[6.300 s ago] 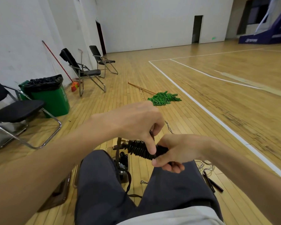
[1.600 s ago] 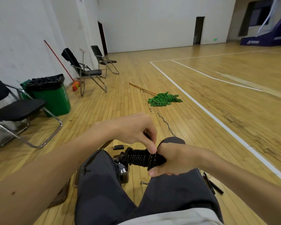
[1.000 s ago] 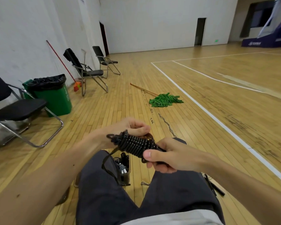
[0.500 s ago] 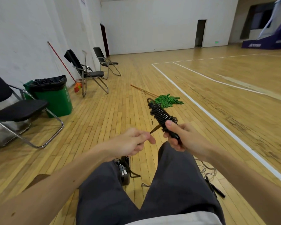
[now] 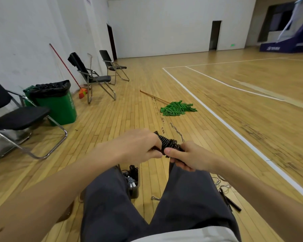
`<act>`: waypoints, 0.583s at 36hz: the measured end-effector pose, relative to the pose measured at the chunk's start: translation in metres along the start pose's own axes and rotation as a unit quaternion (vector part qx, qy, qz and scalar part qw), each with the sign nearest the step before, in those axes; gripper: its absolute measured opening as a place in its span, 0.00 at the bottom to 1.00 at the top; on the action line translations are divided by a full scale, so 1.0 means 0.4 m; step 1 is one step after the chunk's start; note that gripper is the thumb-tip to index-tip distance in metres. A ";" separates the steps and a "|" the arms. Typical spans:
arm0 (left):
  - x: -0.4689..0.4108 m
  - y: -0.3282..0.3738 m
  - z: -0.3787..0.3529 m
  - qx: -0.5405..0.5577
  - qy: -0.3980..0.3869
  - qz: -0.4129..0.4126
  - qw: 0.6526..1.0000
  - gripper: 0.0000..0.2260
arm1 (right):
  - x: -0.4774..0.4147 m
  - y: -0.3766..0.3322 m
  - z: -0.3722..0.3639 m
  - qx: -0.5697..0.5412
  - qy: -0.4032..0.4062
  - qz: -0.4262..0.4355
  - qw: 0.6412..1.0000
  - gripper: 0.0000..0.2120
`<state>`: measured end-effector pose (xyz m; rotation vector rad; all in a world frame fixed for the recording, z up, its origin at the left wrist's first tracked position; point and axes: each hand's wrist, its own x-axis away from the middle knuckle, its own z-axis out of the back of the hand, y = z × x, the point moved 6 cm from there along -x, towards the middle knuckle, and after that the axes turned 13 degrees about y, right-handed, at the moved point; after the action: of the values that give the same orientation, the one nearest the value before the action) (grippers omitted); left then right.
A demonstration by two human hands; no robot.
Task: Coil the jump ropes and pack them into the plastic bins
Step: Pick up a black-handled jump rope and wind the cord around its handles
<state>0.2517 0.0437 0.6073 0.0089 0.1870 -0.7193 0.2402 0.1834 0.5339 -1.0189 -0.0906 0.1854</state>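
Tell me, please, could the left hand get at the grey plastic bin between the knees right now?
Probably yes: the grey plastic bin sits open just below the left hand, with nothing between, though that hand grips the black coiled jump rope.

Bright, even indoor light, soft sheen on the floor [image 5: 234, 105], wide-angle bending at edges, slight softness.

Narrow gap between knees [image 5: 110, 179] above bin [image 5: 134, 193]; open floor [image 5: 112, 126] ahead.

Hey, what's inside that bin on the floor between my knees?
The bin shows a grey-white bundle and black items; your left thigh hides the rest.
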 end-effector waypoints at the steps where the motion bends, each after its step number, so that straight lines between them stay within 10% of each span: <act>1: -0.003 0.001 0.006 -0.011 0.000 -0.012 1.000 0.15 | 0.006 -0.001 -0.008 0.023 -0.030 -0.004 0.999 0.23; 21: -0.022 -0.001 0.020 0.192 0.050 -0.033 0.980 0.20 | 0.078 -0.058 -0.060 0.131 -0.113 0.060 0.983 0.32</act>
<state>0.2464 0.0487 0.6167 0.4089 0.1423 -0.8121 0.2772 0.1575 0.5410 -0.7385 -0.2072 0.4127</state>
